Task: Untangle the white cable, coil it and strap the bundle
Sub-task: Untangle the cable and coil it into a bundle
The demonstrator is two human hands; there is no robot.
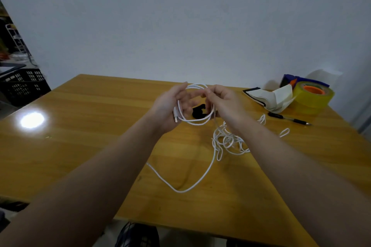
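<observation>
A white cable (195,121) forms a small round coil held up above the table between both hands. My left hand (170,106) grips the coil's left side, with the cable's plug end sticking out below the palm. My right hand (224,104) pinches the coil's right side at the top. From there the cable drops to a tangled heap (226,140) on the wooden table (90,146), and one long loose loop (180,188) runs toward the near edge. A black strap (197,111) lies on the table behind the coil, partly hidden.
At the back right lie a yellow tape roll with an orange core (312,95), an open notebook (271,97), a blue object (291,80) and a black pen (289,119). A black crate (22,86) stands off the table's left. A lamp glare (32,120) marks the tabletop.
</observation>
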